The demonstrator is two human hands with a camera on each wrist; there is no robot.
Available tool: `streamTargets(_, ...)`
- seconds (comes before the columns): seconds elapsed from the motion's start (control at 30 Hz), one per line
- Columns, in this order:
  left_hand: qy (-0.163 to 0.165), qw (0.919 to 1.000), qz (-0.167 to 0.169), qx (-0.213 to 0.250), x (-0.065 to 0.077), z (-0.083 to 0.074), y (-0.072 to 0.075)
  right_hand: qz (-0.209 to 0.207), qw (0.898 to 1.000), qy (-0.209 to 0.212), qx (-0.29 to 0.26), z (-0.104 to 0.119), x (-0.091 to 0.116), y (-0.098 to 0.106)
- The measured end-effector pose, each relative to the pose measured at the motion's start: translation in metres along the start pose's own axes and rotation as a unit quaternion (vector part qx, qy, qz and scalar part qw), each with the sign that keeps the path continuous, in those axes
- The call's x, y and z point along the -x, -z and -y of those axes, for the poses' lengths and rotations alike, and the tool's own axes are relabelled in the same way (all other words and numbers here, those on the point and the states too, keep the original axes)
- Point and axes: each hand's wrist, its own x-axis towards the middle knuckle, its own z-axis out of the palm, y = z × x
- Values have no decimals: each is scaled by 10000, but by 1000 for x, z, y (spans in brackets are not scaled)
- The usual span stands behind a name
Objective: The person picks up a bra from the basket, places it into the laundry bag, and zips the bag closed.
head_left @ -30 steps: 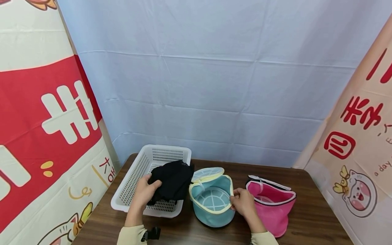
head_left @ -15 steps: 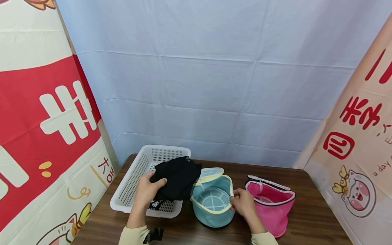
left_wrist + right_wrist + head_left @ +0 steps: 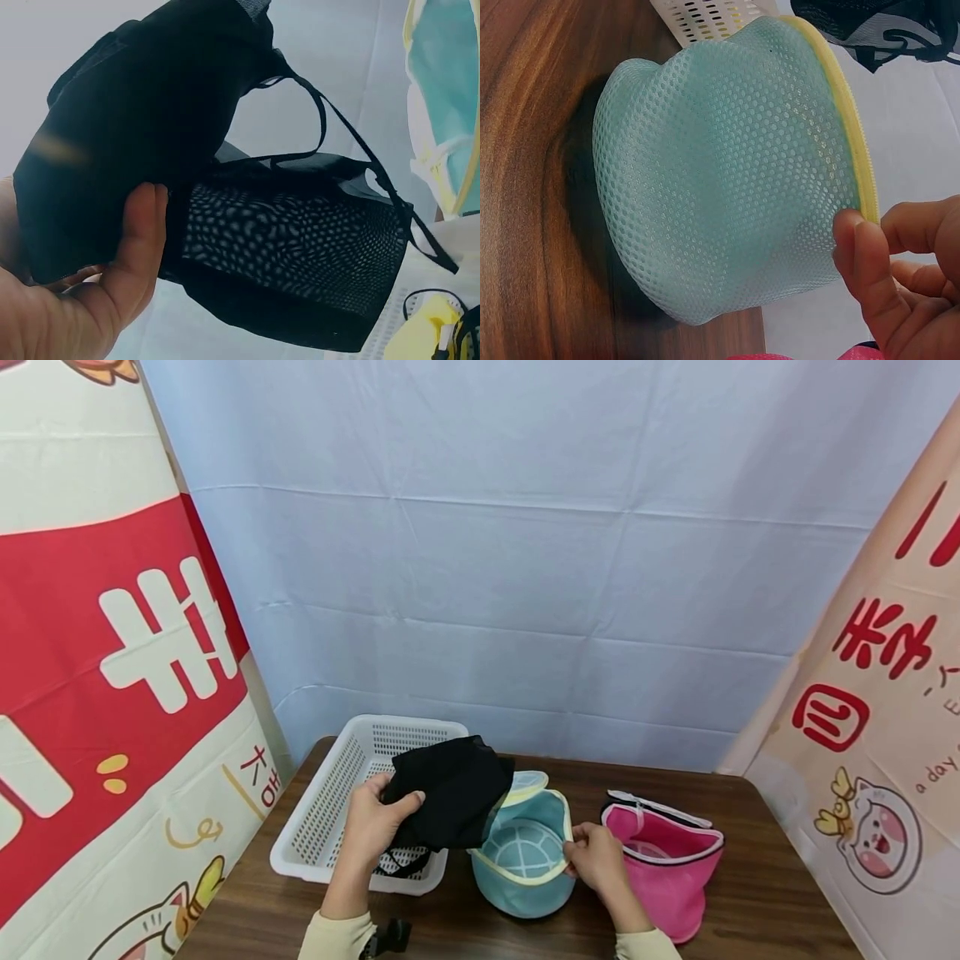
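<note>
My left hand (image 3: 375, 820) grips a black mesh garment (image 3: 453, 793) with thin straps, its exact kind unclear. In the left wrist view the thumb lies over the black garment (image 3: 142, 112), and its see-through mesh part and straps hang loose. The garment is above the right side of the white basket and overlaps the left rim of a teal mesh laundry bag (image 3: 517, 889). That bag stands upright, its round lid folded back. With thumb and finger, my right hand (image 3: 597, 857) pinches the bag's yellow zipper rim (image 3: 862, 176) on its right side.
The white perforated basket (image 3: 311, 827) stands at the left with a black strap and a yellow item (image 3: 427, 330) inside. A pink mesh bag (image 3: 671, 893) with its top unzipped is right of the teal one. All stand on a brown wooden table (image 3: 757, 893) before a pale curtain.
My left hand has carried the black garment up and rightward from over the basket to the teal bag's left edge. The right hand keeps its pinch on the rim.
</note>
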Motion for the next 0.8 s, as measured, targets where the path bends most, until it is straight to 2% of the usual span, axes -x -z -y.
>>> streamTargets(0.33, -170, 9987, 208, 437, 4, -1, -13, -24, 9998, 83, 159, 2, 1, 1)
streamTargets(0.53, -319, 9956, 450, 759, 4, -3, -24, -3, 9999, 76, 124, 3, 2, 1)
streamTargets(0.8, -288, 9906, 799, 1068, 7, 2, -40, -22, 9998, 75, 181, 1, 2, 0)
